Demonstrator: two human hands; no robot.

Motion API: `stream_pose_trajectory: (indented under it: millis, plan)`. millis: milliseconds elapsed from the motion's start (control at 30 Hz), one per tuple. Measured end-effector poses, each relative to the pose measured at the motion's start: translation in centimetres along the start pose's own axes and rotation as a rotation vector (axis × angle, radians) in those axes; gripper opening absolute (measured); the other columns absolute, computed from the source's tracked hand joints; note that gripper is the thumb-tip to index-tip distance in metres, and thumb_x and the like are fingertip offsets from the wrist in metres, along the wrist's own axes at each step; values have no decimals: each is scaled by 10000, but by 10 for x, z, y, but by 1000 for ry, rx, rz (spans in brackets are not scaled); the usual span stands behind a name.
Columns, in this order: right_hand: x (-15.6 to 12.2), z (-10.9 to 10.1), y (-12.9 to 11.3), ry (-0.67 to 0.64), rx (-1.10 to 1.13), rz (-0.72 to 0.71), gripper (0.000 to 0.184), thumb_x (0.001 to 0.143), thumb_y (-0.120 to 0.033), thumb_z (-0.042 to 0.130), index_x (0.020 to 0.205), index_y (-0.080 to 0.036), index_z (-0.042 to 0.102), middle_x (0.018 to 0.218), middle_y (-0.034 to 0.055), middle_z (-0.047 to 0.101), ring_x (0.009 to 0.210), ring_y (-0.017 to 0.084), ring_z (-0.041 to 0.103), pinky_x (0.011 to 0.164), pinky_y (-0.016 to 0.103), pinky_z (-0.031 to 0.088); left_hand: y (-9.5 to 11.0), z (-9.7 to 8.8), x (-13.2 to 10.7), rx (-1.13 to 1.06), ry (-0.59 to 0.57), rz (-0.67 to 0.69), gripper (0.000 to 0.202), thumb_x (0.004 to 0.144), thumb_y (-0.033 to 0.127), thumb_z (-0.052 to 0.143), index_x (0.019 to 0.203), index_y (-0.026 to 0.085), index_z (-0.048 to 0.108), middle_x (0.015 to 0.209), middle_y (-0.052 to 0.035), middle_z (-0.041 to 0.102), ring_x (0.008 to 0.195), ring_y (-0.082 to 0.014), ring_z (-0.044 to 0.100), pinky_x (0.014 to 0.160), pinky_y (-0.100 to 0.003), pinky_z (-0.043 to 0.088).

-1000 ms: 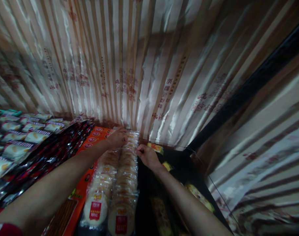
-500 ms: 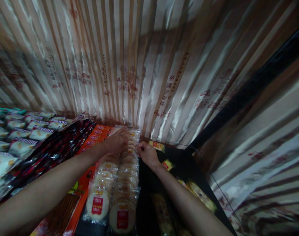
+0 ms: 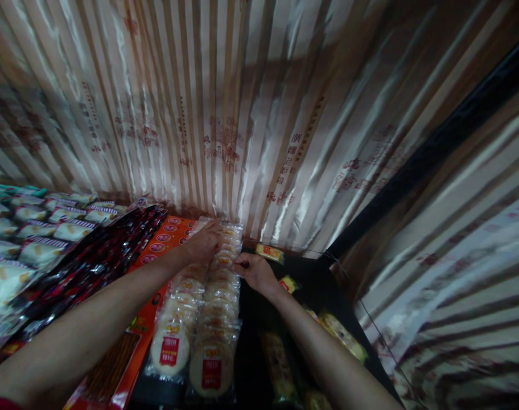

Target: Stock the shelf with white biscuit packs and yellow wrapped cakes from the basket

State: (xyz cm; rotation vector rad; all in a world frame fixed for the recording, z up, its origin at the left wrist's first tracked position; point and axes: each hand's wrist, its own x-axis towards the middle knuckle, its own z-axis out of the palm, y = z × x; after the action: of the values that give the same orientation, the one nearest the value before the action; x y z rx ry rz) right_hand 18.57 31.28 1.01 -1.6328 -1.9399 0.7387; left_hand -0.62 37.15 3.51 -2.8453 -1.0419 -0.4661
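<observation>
Two overlapping rows of clear-wrapped round rice crackers with red labels run away from me, a left row [image 3: 169, 346] and a right row [image 3: 211, 364]. Over the far end of the rows lies my left hand [image 3: 204, 242], its fingers curled down onto a rice cracker packet. From the right side, my right hand [image 3: 256, 272] pinches the edge of a rice cracker packet [image 3: 225, 263] in the right row, thumb and forefinger together. Its other fingers are folded in. The exact grip of my left fingertips is partly hidden.
Left of the crackers lie an orange snack pack [image 3: 159, 250], dark shiny packets [image 3: 118, 259] and several white snack bags [image 3: 40, 250]. Small yellow packets [image 3: 270, 252] are scattered on the black surface [image 3: 253, 319] at right. A striped curtain [image 3: 191, 114] and dark pole [image 3: 413, 154] stand behind.
My right hand has shifted slightly left and nearer to me along the right row. My left hand stays at the far end, with its fingers drawn back a little.
</observation>
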Motion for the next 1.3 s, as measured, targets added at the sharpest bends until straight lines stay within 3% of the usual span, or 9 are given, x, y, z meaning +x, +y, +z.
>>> stream_pose_trajectory:
  millis: [200, 333, 533, 633, 800, 1033, 1300]
  plan:
    - [4, 7, 3, 98, 105, 29, 129, 751, -282, 522, 661, -213, 582, 535, -46, 591, 524, 112, 547, 568, 212, 397, 1, -4, -3, 1, 14, 3, 146, 752, 93, 518, 659, 167, 603, 905, -56, 652, 1070, -183, 518, 1107, -430, 231]
    - [-2, 9, 0, 132, 41, 40, 147, 767, -315, 510, 669, -222, 568, 578, -36, 607, 553, 122, 555, 575, 220, 393, 3, -6, -10, 3, 50, -12, 107, 768, 140, 535, 701, 161, 615, 960, -70, 641, 1103, -190, 498, 1108, -423, 232]
    - [-5, 12, -5, 130, 12, 35, 153, 774, -320, 506, 681, -216, 567, 626, -21, 604, 586, 128, 555, 588, 227, 387, 12, -12, -26, -11, 41, 113, 86, 781, 268, 576, 805, 210, 635, 1020, -25, 628, 1161, -202, 443, 1123, -464, 177]
    - [-7, 10, -7, 128, 37, 32, 153, 780, -324, 493, 704, -211, 561, 639, -16, 596, 599, 132, 558, 601, 230, 401, 15, -10, -27, -5, 42, 82, 78, 779, 254, 578, 755, 202, 631, 1005, -29, 632, 1156, -194, 447, 1126, -457, 170]
    - [-18, 1, -8, 239, -11, -4, 195, 790, -393, 492, 788, -215, 571, 754, 5, 618, 672, 141, 571, 652, 246, 414, 15, -5, -23, -45, 79, 71, 60, 718, 197, 611, 776, 192, 628, 1057, -44, 621, 1176, -204, 433, 1125, -447, 176]
    - [-22, 7, 1, -69, 222, -90, 164, 744, -348, 558, 711, -202, 624, 695, -26, 641, 655, 123, 575, 645, 225, 420, 15, -2, -24, -43, 53, 28, 68, 718, 133, 568, 737, 173, 620, 1083, -76, 608, 1185, -210, 428, 1115, -448, 212]
    - [-23, 15, -8, 80, 107, 26, 175, 757, -342, 525, 715, -208, 631, 675, -23, 622, 629, 127, 555, 628, 234, 395, 15, -3, -26, -66, 80, 3, 61, 730, 146, 566, 703, 187, 604, 988, -46, 626, 1128, -193, 473, 1113, -442, 225]
